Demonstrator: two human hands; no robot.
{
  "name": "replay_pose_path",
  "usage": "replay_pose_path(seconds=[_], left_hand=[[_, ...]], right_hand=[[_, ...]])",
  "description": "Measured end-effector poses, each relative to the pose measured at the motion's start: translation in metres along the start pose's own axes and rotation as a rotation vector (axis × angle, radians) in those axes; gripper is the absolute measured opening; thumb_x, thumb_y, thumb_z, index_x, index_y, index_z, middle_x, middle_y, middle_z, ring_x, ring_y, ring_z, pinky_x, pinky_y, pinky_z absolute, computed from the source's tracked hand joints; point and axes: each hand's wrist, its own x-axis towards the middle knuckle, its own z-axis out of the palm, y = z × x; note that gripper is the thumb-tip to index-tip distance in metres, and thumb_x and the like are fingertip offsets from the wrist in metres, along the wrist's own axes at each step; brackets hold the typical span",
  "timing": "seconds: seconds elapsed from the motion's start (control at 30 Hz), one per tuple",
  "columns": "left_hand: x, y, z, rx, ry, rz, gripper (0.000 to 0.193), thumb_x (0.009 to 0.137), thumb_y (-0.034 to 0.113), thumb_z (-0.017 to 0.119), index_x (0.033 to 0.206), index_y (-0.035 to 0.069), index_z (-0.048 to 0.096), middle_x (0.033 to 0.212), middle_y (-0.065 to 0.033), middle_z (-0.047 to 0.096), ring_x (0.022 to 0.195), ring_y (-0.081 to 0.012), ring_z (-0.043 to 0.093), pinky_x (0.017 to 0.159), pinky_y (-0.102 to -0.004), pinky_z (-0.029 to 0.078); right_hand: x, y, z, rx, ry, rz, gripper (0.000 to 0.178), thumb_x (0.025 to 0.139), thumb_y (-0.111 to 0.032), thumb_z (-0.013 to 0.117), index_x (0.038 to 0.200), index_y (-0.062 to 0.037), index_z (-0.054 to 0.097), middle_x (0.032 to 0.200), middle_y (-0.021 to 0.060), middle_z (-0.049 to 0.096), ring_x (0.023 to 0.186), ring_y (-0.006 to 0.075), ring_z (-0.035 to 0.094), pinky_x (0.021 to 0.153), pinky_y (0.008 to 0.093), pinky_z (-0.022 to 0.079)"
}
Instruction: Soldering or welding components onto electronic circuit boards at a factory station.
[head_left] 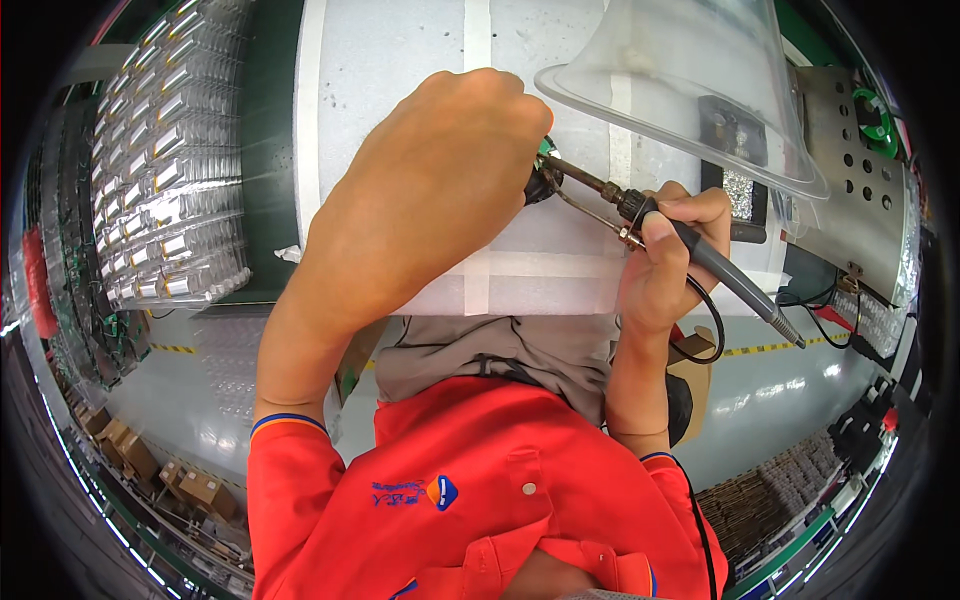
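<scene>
My left hand (pixel 430 170) is closed, its back toward me, over the middle of the white work surface (pixel 540 290). A small black part (pixel 541 187) with a bit of green shows beside its fingers; most of it is hidden by the hand. My right hand (pixel 655 265) grips a soldering iron (pixel 735 275) with a dark grey handle, held like a pen. A thin metal guide tube (pixel 590 212) runs alongside the iron's shaft. The iron's front end reaches the small part beside my left fingers; the exact contact point is hidden.
A clear plastic fume hood (pixel 690 75) hangs over the far right. Below it sits a dark holder with metal wool (pixel 738 192). A perforated metal box (pixel 855 180) stands at right. Stacked clear plastic trays (pixel 170 170) line the left. A black cable (pixel 718 330) loops below my right hand.
</scene>
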Motion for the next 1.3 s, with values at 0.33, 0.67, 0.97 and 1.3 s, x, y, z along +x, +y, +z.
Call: replay_pose_path(seconds=[0.33, 0.67, 0.97, 1.3], left_hand=[[0.001, -0.002, 0.001, -0.01, -0.004, -0.002, 0.012, 0.084, 0.006, 0.061, 0.08, -0.003, 0.066, 0.078, -0.0176, 0.06, 0.075, -0.0373, 0.059, 0.067, -0.0457, 0.047], [0.001, -0.001, -0.001, -0.02, -0.03, -0.018, 0.012, 0.084, 0.006, 0.061, 0.079, -0.004, 0.065, 0.08, -0.0182, 0.061, 0.075, -0.0379, 0.059, 0.068, -0.0457, 0.047], [0.002, 0.001, -0.002, -0.013, 0.008, 0.0, 0.007, 0.07, -0.004, 0.059, 0.074, -0.004, 0.065, 0.078, -0.0197, 0.062, 0.073, -0.0363, 0.062, 0.069, -0.0429, 0.05], [0.007, -0.038, -0.045, -0.072, 0.076, -0.387, 0.007, 0.078, 0.0, 0.056, 0.074, -0.004, 0.06, 0.077, -0.0221, 0.06, 0.072, -0.0393, 0.059, 0.066, -0.0421, 0.046]], right_hand=[[-0.001, -0.002, 0.001, 0.032, 0.074, -0.032, 0.013, 0.077, -0.001, 0.052, 0.087, -0.0031, 0.043, 0.069, 0.0043, 0.04, 0.062, 0.0104, 0.037, 0.059, 0.0233, 0.038], [0.0, -0.002, 0.001, 0.009, 0.01, 0.018, 0.013, 0.078, 0.0, 0.053, 0.085, -0.0038, 0.043, 0.069, 0.0025, 0.039, 0.062, 0.0083, 0.034, 0.056, 0.0224, 0.031], [-0.001, -0.003, 0.0, 0.032, 0.074, -0.018, 0.013, 0.077, 0.0, 0.053, 0.085, -0.0037, 0.043, 0.069, 0.0026, 0.038, 0.062, 0.0093, 0.034, 0.057, 0.0226, 0.033], [-0.002, -0.001, -0.023, -0.066, 0.308, -0.172, 0.026, 0.08, -0.021, 0.062, 0.088, -0.0068, 0.042, 0.073, 0.0048, 0.041, 0.063, 0.0131, 0.043, 0.056, 0.0244, 0.039]])
